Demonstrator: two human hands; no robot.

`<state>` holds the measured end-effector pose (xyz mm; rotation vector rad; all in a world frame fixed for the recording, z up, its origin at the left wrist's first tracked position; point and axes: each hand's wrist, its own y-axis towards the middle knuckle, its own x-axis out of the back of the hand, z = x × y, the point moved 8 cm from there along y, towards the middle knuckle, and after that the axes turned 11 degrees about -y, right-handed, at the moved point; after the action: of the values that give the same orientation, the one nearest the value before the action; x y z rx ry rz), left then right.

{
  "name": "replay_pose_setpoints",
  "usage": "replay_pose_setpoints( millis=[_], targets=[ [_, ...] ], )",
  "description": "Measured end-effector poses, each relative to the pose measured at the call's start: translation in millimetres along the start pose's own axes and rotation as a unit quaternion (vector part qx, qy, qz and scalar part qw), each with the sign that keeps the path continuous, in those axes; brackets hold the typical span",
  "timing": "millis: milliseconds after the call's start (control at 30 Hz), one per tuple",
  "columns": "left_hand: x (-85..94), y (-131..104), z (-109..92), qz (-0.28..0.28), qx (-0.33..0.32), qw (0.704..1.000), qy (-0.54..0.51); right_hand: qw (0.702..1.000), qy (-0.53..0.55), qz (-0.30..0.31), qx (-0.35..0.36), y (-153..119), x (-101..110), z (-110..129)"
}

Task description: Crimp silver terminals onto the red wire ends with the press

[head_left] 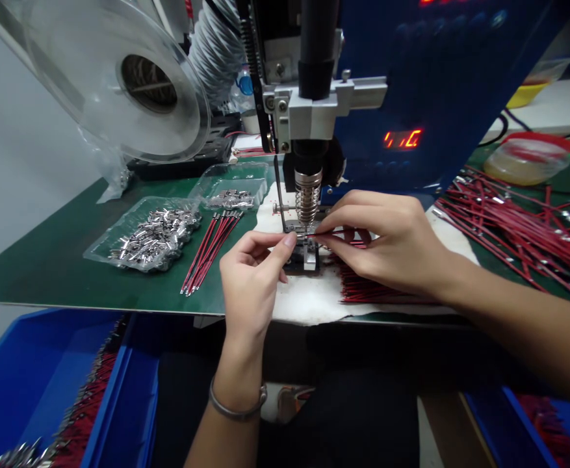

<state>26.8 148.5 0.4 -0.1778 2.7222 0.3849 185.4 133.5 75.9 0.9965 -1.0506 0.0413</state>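
Observation:
My right hand pinches a thin red-and-black wire and holds it level at the small metal fixture under the soldering machine's tip. From the other side my left hand has thumb and forefinger pressed together close to the fixture; what sits between them is too small to make out. The spring-loaded tip stands just above both sets of fingertips. Partly hidden under my right hand lies a bundle of red wires on a white cloth.
To the left are a clear tray of metal end pieces, a second clear tray and a row of red wires. A large wire pile lies right. Blue bins stand below the green table edge. A reel hangs upper left.

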Motion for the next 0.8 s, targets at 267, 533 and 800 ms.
replay_pose_setpoints(
  millis=[267, 533, 800],
  targets=[
    [1.8, -1, -2, -0.008, -0.008, 1.000, -0.007, 0.999, 0.026, 0.002, 0.044, -2, 2, 7],
    [2.3, 0, 1, -0.026, -0.005, 0.999, 0.037, 0.999, 0.001, 0.024, 0.031, -1, -5, -1],
    [3.0, 0, 1, -0.028, -0.004, 0.998, 0.047, 0.999, -0.010, 0.042, 0.024, -1, -8, -2]
  ],
)
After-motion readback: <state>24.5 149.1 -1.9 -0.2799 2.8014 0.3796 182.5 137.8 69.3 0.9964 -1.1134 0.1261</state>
